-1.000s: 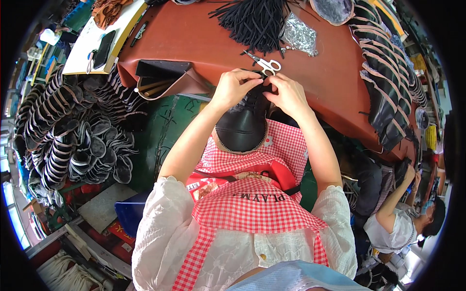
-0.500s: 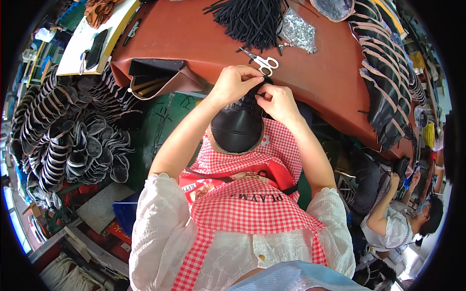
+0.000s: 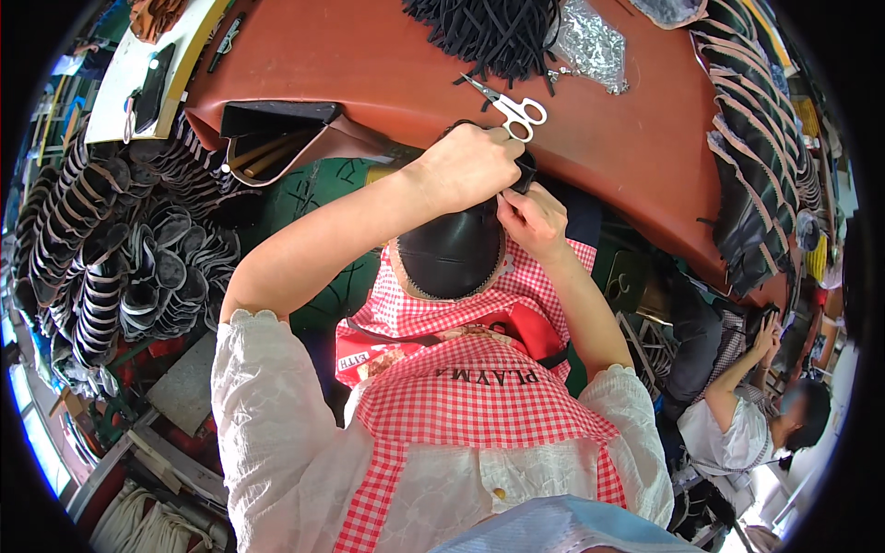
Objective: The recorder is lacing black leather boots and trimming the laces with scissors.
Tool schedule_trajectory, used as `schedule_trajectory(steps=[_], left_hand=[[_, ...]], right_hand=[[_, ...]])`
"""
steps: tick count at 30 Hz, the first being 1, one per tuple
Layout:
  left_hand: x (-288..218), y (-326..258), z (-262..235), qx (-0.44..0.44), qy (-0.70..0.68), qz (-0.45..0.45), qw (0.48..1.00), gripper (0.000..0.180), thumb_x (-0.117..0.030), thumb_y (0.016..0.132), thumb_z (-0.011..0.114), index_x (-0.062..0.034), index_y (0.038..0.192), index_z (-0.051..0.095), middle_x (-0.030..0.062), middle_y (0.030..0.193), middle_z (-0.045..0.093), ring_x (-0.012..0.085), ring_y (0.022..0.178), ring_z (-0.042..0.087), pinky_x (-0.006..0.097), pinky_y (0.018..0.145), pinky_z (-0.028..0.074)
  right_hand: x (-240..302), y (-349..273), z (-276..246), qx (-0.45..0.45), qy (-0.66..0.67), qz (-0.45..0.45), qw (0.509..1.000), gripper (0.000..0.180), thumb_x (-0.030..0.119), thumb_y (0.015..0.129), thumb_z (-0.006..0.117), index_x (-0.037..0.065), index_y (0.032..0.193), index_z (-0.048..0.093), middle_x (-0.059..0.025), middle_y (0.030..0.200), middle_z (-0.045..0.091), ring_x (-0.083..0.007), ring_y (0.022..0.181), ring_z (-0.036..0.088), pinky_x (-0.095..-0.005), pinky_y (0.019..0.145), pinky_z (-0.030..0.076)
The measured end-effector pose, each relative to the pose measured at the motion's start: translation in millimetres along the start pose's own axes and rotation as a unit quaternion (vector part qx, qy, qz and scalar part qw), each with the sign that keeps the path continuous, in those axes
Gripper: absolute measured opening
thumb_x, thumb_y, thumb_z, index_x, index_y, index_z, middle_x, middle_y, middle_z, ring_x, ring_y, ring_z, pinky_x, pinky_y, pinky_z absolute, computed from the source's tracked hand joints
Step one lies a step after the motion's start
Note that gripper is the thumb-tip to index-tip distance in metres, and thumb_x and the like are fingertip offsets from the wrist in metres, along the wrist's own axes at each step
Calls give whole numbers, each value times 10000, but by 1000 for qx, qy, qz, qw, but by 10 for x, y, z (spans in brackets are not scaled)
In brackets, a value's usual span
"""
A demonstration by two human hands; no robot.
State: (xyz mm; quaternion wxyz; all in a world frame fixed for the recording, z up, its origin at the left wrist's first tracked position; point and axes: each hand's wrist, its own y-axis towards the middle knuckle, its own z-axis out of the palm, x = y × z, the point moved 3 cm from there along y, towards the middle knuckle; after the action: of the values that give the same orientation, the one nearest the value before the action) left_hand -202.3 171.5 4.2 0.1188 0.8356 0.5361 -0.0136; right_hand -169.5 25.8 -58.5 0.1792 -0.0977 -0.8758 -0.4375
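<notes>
A black leather shoe upper (image 3: pixel 449 253) with a zigzag-cut edge rests on my lap over a red-and-white checked apron. My left hand (image 3: pixel 470 166) is closed over its top end at the brown table's edge. My right hand (image 3: pixel 530 217) pinches the same piece just to the right, fingers touching the left hand. White-handled scissors (image 3: pixel 509 106) lie on the brown table (image 3: pixel 387 74) just above my left hand.
A pile of black straps (image 3: pixel 493 32) and a crinkled clear bag (image 3: pixel 590 46) lie at the table's far side. Stacks of black shoe parts (image 3: pixel 111 249) fill the left; more hang at the right (image 3: pixel 751 157). Another person (image 3: pixel 737 415) sits at lower right.
My hands have drawn closer together on the black piece, the left hand now closing over its top. The view has shifted slightly.
</notes>
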Motion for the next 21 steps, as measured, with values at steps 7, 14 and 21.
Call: schedule_trajectory(steps=[7, 14, 21], left_hand=[[42, 23, -1, -35, -25, 52, 998, 42, -125, 670, 616, -86, 654, 618, 20, 788, 536, 163, 858, 575, 292, 650, 521], [20, 57, 38, -40, -12, 63, 997, 65, -128, 655, 617, -86, 611, 595, 18, 772, 522, 160, 839, 566, 288, 638, 516], [5, 105, 95, -44, -46, 66, 996, 64, -131, 665, 620, -85, 633, 589, 19, 774, 510, 162, 822, 560, 287, 635, 512]], right_hand=[[-44, -59, 24, -8, 7, -9, 1000, 306, -93, 630, 727, -5, 902, 618, -65, 637, 548, -235, 564, 573, -301, 495, 475], [-37, -41, 29, -15, 12, -5, 1000, 309, -95, 627, 725, -1, 902, 618, -66, 633, 543, -232, 560, 567, -301, 489, 469], [3, -32, -24, 11, -1, 26, 1000, 257, -79, 654, 721, 0, 875, 617, -70, 669, 572, -225, 587, 584, -291, 510, 478]])
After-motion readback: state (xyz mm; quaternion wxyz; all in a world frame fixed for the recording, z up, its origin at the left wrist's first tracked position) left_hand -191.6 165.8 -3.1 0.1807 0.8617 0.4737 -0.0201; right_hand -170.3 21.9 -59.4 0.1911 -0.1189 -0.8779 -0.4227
